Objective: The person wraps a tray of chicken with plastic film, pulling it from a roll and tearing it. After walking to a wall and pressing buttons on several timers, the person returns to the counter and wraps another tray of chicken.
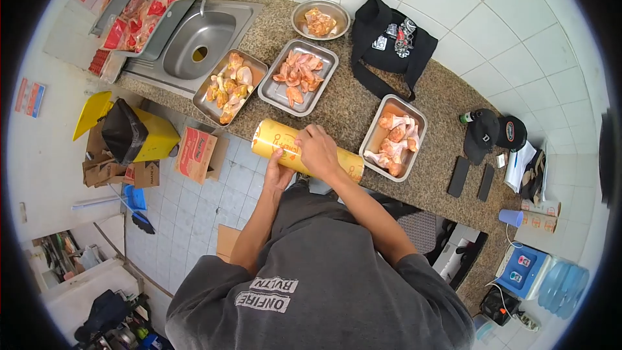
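A thick yellow printed roll [346, 164] lies slantwise in front of me at the counter's near edge. My left hand [278, 172] supports it from below near its left end, thumb on the surface. My right hand [317, 150] rests on top of the roll with fingers bent against it. Beyond the roll are a metal tray of drumsticks [210, 105], a tray of chicken wings [265, 94] and a round bowl of chicken pieces [299, 27]. Another tray with drumsticks [421, 120] stands just right of the roll's end.
A steel sink [188, 58] with a tap is at the upper left, beside grey crates [170, 23] of red-and-white bags. A black bag [389, 65], caps [483, 133] and two dark phone-like objects [458, 177] are on the counter. A yellow bin [159, 137] stands below left.
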Demonstrator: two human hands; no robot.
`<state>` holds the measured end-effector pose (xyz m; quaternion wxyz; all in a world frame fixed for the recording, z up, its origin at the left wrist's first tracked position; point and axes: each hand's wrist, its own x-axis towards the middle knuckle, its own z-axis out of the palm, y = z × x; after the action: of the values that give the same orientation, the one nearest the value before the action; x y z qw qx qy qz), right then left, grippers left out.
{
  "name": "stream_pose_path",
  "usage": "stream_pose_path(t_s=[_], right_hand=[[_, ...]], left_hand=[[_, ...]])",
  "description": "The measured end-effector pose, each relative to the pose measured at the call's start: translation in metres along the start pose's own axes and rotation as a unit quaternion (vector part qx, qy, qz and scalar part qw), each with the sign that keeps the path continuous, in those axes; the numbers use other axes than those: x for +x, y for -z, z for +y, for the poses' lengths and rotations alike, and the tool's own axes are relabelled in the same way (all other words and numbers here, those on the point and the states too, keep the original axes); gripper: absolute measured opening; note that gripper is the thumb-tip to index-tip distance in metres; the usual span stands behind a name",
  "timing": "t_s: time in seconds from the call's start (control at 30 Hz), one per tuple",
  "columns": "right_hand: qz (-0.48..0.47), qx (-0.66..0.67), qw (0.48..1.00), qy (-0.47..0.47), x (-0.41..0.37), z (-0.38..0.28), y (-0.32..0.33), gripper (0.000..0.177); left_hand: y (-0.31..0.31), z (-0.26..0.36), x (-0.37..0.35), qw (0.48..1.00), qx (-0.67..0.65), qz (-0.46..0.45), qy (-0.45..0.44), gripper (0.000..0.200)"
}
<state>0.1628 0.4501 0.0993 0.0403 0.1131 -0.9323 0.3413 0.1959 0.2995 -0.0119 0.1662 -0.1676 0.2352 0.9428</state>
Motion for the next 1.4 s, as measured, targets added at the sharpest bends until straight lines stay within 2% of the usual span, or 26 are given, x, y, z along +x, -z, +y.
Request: stream_pose_path(t_s=[0.03,0.17,0.3,0.37,0.47,0.53,0.67,0.73,0.77,0.83,0.87,0.93,0.97,1.0,1.07,1.1,1.17,1.2,1.27,1.3,1.37,1.4], right_hand=[[0.005,-0.048,0.999,0.017,0.001,0.000,-0.005,0.010],[0.011,-0.030,0.999,0.022,0.006,0.007,-0.013,0.008],[-0.031,0.028,0.999,-0.020,0.013,0.016,-0.008,0.009],[-0.044,0.054,0.997,-0.037,0.019,0.024,-0.008,0.008],[-0.083,0.060,0.994,-0.043,0.027,0.038,-0.016,0.008],[-0.098,0.101,0.988,-0.058,0.033,0.038,-0.013,0.014],[-0.109,0.107,0.987,-0.060,0.040,0.047,-0.010,0.014],[-0.163,0.170,0.969,-0.068,0.043,0.049,-0.001,0.017],[-0.162,0.168,0.970,-0.073,0.043,0.054,0.002,0.017],[-0.146,0.221,0.961,-0.079,0.038,0.071,0.005,0.039],[-0.149,0.221,0.960,-0.084,0.032,0.084,-0.002,0.039],[-0.203,0.300,0.901,-0.238,0.019,0.107,-0.016,0.064],[-0.310,0.296,0.868,-0.251,0.013,0.116,-0.014,0.078],[-0.310,0.299,0.865,-0.259,0.009,0.113,-0.009,0.078],[-0.270,0.434,0.824,-0.243,0.002,0.103,0.005,0.066],[-0.272,0.436,0.821,-0.251,-0.002,0.092,0.018,0.066],[-0.204,0.472,0.837,-0.189,-0.009,0.075,0.044,0.051],[-0.197,0.469,0.839,-0.196,-0.019,0.077,0.048,0.051],[-0.101,0.462,0.851,-0.229,-0.049,0.076,0.057,0.037],[0.014,0.468,0.848,-0.249,-0.068,0.074,0.054,0.030],[0.146,0.456,0.775,-0.412,-0.117,0.084,0.044,0.025],[0.185,0.460,0.702,-0.511,-0.138,0.091,0.043,0.030]], left_hand=[[0.000,0.000,-0.002,1.000,-0.006,0.003,0.005,0.062],[-0.003,0.006,-0.005,0.998,0.010,0.030,0.045,0.061],[-0.010,0.020,-0.005,0.993,0.073,0.053,0.071,0.061],[-0.004,0.023,-0.004,0.984,0.100,0.096,0.108,0.058],[-0.011,0.037,-0.009,0.974,0.156,0.082,0.141,0.057],[-0.012,0.042,-0.004,0.969,0.169,0.093,0.157,0.057],[-0.020,0.046,0.005,0.962,0.171,0.121,0.175,0.058],[-0.025,0.046,0.002,0.960,0.171,0.132,0.176,0.058],[-0.026,0.045,0.002,0.959,0.169,0.146,0.174,0.058],[-0.023,0.045,0.001,0.957,0.176,0.148,0.177,0.057],[-0.022,0.045,0.000,0.955,0.183,0.152,0.176,0.056],[-0.026,0.044,-0.004,0.958,0.181,0.145,0.168,0.058],[-0.028,0.043,-0.006,0.962,0.181,0.134,0.154,0.061],[-0.030,0.042,-0.007,0.960,0.181,0.138,0.162,0.061],[-0.034,0.038,-0.004,0.984,0.168,0.040,0.050,0.068],[-0.039,0.039,-0.004,0.983,0.166,0.046,0.056,0.068],[-0.055,0.048,0.004,0.982,0.181,-0.032,-0.041,0.071],[-0.062,0.052,0.009,0.983,0.179,-0.038,-0.032,0.071],[-0.078,0.061,0.017,0.959,0.260,-0.101,-0.054,0.073],[-0.093,0.066,0.020,0.958,0.257,-0.114,-0.047,0.073],[-0.128,0.077,0.026,0.907,0.366,-0.193,-0.078,0.074],[-0.140,0.079,0.029,0.905,0.365,-0.205,-0.077,0.074]])
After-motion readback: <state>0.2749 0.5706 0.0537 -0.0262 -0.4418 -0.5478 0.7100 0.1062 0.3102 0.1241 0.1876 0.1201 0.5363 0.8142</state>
